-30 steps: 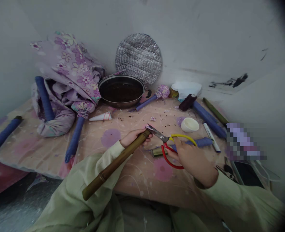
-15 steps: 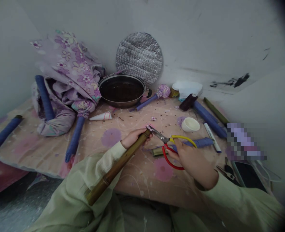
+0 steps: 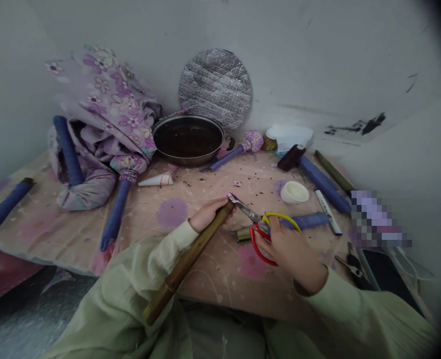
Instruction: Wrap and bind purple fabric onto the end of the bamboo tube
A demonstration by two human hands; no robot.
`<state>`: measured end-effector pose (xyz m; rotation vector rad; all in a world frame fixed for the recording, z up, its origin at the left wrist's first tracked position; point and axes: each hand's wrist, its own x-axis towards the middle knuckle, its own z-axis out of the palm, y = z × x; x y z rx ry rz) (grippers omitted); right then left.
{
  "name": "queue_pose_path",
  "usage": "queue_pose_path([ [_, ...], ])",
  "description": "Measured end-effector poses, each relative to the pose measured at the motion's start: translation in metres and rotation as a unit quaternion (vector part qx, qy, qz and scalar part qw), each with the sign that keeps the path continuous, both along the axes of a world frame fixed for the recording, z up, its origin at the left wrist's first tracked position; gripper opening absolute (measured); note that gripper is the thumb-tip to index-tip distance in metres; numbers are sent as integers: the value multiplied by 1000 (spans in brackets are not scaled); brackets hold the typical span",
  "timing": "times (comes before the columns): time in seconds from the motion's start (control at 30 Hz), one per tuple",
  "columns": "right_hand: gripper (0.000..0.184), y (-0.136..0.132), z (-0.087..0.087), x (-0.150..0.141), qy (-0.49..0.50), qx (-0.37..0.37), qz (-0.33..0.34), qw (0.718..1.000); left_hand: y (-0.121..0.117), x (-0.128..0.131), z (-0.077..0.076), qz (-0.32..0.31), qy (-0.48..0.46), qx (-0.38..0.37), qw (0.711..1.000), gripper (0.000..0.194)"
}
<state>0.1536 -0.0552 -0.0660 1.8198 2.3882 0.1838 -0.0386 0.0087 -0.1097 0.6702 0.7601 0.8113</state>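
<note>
Gripping a bamboo tube [image 3: 186, 269] near its upper end, the left hand [image 3: 209, 214] has its fingers [image 3: 220, 206] clenched around the cane. The tube slants across the person's body above a floral tablecloth [image 3: 213, 279], its lower end toward the person's lap. The right hand [image 3: 290, 252] is grasping a pair of scissors [image 3: 246, 209] with red and yellow handles; its fingers [image 3: 276, 234] are closed on the handle loops, though their exact placing is partly hidden. The blades are nearly closed and reach the tube's upper rim; whether they touch it cannot be told.

Against the view a second earlier, the tube's lower end has swung rightward and the right hand has drawn slightly inward. The scissors handles now sit nearer the left hand, directly over a blue-wrapped rod [image 3: 306, 222].

Dark specks [image 3: 250, 177] are scattered across the cloth beyond the hands. A white cup [image 3: 294, 192] stands just beyond the rod, and a dark pan [image 3: 188, 139] sits against the wall.
</note>
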Motion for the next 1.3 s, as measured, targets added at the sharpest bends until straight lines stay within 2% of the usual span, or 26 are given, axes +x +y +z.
queue_pose_path([
  [0.17, 36, -1, -4, 0, -6, -4, 7, 1000, -1, 1, 0, 20, 20, 14, 1000, 25],
  [0.5, 40, -1, 1, 7, -20, 16, 34, 999, -1, 1, 1, 22, 22, 14, 999, 23],
  [0.9, 34, 1, 16, 7, -67, 38, 39, 996, -2, 1, 4, 3, 19, 12, 1000, 24],
  [1.17, 43, -1, 6, 11, -94, -15, 30, 995, -2, 2, 0, -3, 32, 20, 999, 30],
  [1.3, 44, 0, 7, 11, -97, -38, 32, 994, -1, 2, 0, -3, 37, 23, 999, 29],
])
